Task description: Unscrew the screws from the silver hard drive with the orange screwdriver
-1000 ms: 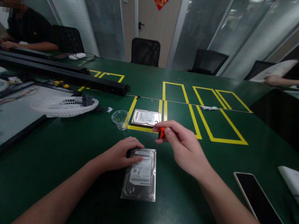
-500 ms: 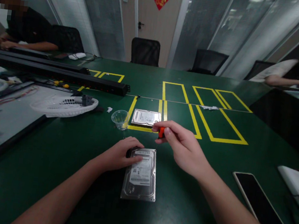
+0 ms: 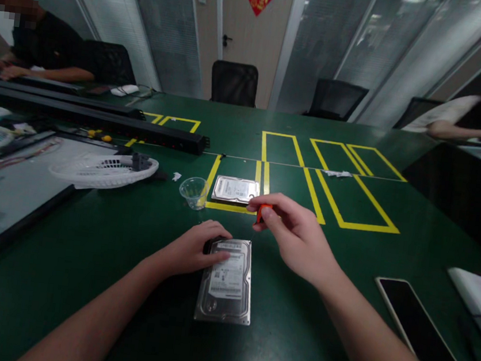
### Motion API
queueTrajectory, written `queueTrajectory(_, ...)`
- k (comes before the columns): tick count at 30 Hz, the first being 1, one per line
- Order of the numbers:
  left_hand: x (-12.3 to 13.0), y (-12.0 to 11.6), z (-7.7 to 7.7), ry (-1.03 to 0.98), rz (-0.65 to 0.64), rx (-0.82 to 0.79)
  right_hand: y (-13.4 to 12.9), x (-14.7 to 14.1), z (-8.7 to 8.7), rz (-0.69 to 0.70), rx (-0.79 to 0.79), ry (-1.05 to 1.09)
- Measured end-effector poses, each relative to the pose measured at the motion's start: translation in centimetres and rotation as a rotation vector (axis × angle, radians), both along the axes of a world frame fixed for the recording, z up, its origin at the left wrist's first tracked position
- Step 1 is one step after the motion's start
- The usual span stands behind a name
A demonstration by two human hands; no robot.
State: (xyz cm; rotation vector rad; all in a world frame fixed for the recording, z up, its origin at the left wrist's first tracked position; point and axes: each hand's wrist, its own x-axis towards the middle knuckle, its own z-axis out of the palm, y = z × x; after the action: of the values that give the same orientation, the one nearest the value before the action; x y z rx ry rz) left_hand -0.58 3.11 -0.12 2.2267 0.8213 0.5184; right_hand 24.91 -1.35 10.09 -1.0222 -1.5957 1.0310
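Observation:
A silver hard drive (image 3: 228, 289) lies label up on the green table in front of me. My left hand (image 3: 196, 248) grips its upper left side, with the thumb over the label and the fingers at the far edge. Pinched in my right hand (image 3: 295, 233) is a screwdriver with an orange and black handle (image 3: 264, 212). Its thin shaft points down to the drive's far right corner; the tip is too small to make out. Beyond my hands, a second hard drive (image 3: 235, 188) rests inside a yellow tape outline, beside a clear plastic cup (image 3: 194, 192).
A phone (image 3: 418, 334) and a white device (image 3: 476, 303) lie at the right. At the left are a grey panel (image 3: 78, 156), a white mesh-like part (image 3: 107, 170) and long black bars (image 3: 100, 118). People sit at the far left and far right.
My right hand and the screwdriver handle have turned slightly, shifting a little to the right. My left hand and the hard drive stay in place.

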Motion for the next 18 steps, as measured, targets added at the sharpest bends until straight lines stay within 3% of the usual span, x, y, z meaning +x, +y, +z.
queueTrajectory(11, -0.04, -0.03, 0.18, 0.014, 0.0, -0.02, -0.14, -0.12, 0.05, -0.081, -0.03, 0.054)
queueTrajectory(18, -0.11, 0.02, -0.14, 0.003, 0.003, -0.006, 0.12, 0.15, -0.3, -0.029, 0.008, -0.026)
